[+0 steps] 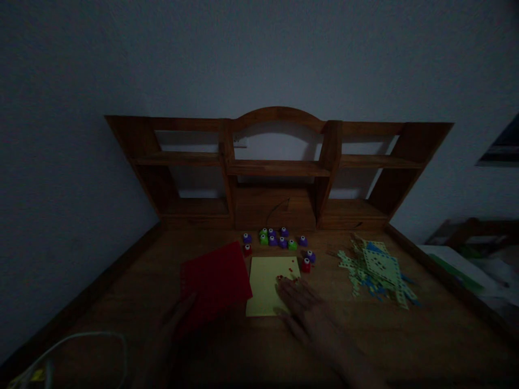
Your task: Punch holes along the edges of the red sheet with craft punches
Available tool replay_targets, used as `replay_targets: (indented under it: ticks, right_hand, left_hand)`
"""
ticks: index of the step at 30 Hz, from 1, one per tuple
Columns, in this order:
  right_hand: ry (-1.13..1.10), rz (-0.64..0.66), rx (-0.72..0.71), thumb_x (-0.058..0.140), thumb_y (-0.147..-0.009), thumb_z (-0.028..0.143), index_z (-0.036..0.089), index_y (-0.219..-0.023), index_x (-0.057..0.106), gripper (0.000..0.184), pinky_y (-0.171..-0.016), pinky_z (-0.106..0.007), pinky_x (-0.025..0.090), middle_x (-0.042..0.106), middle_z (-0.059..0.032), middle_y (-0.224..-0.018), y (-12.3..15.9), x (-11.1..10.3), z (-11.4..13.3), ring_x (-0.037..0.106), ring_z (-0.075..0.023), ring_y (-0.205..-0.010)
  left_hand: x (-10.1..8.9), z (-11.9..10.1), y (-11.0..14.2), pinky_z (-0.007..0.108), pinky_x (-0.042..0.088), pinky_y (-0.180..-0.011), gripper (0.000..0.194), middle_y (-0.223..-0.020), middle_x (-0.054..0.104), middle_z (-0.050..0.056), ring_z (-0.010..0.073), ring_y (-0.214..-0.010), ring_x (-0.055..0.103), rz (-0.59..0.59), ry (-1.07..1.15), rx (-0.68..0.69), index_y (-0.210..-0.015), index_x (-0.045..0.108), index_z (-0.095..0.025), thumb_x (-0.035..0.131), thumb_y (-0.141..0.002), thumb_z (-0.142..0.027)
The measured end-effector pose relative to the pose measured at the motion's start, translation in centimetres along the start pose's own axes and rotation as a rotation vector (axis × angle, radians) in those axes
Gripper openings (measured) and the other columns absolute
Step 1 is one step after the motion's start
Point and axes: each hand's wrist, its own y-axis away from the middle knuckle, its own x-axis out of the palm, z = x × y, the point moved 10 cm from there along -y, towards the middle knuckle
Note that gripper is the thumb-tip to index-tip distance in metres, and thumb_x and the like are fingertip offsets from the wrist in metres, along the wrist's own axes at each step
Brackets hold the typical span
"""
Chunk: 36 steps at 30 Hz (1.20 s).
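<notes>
My left hand grips the lower left side of a red sheet of paper, which is tilted above the table. To its right, a yellow sheet of paper lies flat. My right hand rests with fingers stretched out over the right part of the yellow sheet. Small red paper bits lie on that sheet around my fingertips. Behind it stand several small craft punches with white round spots, among them a purple craft punch, a green craft punch and a red craft punch.
At the right lies a heap of yellow-green and blue paper scraps with punched holes. A wooden shelf unit closes off the back of the wooden table. A pale cable curls at the front left. The room is dim.
</notes>
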Motion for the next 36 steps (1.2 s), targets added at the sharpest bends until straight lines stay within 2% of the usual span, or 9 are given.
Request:
replay_targets:
  ticks: [4,7,13,16,21,25,28,32,36]
  right_hand:
    - [0.105,-0.066,0.091,0.053,-0.092,0.041,0.026,-0.140,0.045,0.052,-0.113,-0.053,0.028,0.016,-0.0052,-0.157,-0.2,-0.3,-1.0,0.017,-0.0295,-0.143]
    - [0.153,-0.092,0.169,0.053,-0.091,0.045,0.027,-0.137,0.049,0.049,-0.114,-0.053,0.027,0.010,-0.0026,-0.158,0.3,-1.2,-2.0,0.012,-0.0308,-0.144]
    - [0.199,-0.114,0.200,0.051,-0.091,0.048,0.025,-0.139,0.046,0.054,-0.116,-0.054,0.020,0.012,-0.0035,-0.158,0.6,-2.0,-3.1,0.011,-0.0304,-0.144]
    - [0.190,-0.127,0.214,0.052,-0.091,0.049,0.023,-0.143,0.041,0.059,-0.116,-0.054,0.020,0.012,-0.0054,-0.158,0.0,-1.9,-3.2,0.011,-0.0301,-0.144]
    - [0.125,-0.124,0.170,0.053,-0.092,0.045,0.027,-0.140,0.045,0.052,-0.114,-0.057,0.021,0.014,-0.0046,-0.158,-1.4,-1.8,-2.5,0.011,-0.0308,-0.144]
    - [0.099,-0.119,0.146,0.053,-0.092,0.041,0.028,-0.137,0.049,0.047,-0.114,-0.057,0.022,0.014,-0.0044,-0.158,-1.8,-1.9,-2.3,0.011,-0.0311,-0.144]
    - [0.103,-0.078,0.163,0.053,-0.092,0.043,0.027,-0.136,0.050,0.047,-0.114,-0.056,0.023,0.013,-0.0040,-0.158,-1.8,-1.7,-2.5,0.011,-0.0309,-0.145]
    - [0.102,-0.077,0.202,0.051,-0.092,0.047,0.026,-0.139,0.046,0.052,-0.115,-0.054,0.022,0.013,-0.0042,-0.158,-1.1,-1.6,-2.7,0.011,-0.0296,-0.145]
    - [0.097,-0.076,0.226,0.050,-0.092,0.046,0.025,-0.144,0.039,0.057,-0.115,-0.054,0.023,0.015,-0.0059,-0.158,-0.2,-1.3,-2.9,0.009,-0.0295,-0.145]
  left_hand:
    - [0.4,1.1,0.1,0.051,0.026,-0.114,0.048,-0.137,0.052,0.007,0.0365,-0.130,0.043,0.027,-0.009,-0.034,-0.112,0.069,-0.021,0.057,-0.069,-0.038]
    - [0.6,1.6,0.5,0.050,0.021,-0.115,0.047,-0.139,0.050,0.008,0.0349,-0.133,0.039,0.026,0.029,-0.058,-0.112,0.069,-0.020,0.054,-0.072,-0.039]
    - [1.6,1.6,1.8,0.051,0.038,-0.107,0.053,-0.131,0.056,0.010,0.0348,-0.128,0.045,0.057,0.135,-0.272,-0.116,0.064,-0.018,0.056,-0.075,-0.050]
    - [1.5,0.6,2.1,0.049,0.045,-0.100,0.057,-0.131,0.056,0.012,0.0346,-0.124,0.049,0.016,0.169,-0.259,-0.121,0.061,-0.017,0.051,-0.078,-0.054]
    - [1.0,0.1,1.8,0.051,0.041,-0.103,0.050,-0.131,0.057,0.011,0.0368,-0.125,0.047,0.029,0.159,-0.195,-0.112,0.067,-0.019,0.057,-0.073,-0.049]
    - [0.6,1.2,1.3,0.052,0.040,-0.105,0.046,-0.132,0.056,0.010,0.0372,-0.130,0.042,-0.007,0.139,-0.206,-0.108,0.069,-0.020,0.056,-0.073,-0.046]
    - [0.8,2.3,1.3,0.052,0.044,-0.101,0.045,-0.133,0.054,0.009,0.0368,-0.124,0.048,-0.033,0.156,-0.237,-0.109,0.070,-0.021,0.053,-0.075,-0.046]
    - [0.8,2.1,1.3,0.051,0.041,-0.104,0.042,-0.136,0.053,0.006,0.0364,-0.126,0.047,-0.029,0.152,-0.207,-0.107,0.071,-0.023,0.054,-0.075,-0.044]
    - [1.1,1.8,1.6,0.048,0.046,-0.100,0.049,-0.133,0.055,0.009,0.0341,-0.123,0.050,0.012,0.196,-0.307,-0.116,0.065,-0.020,0.052,-0.078,-0.047]
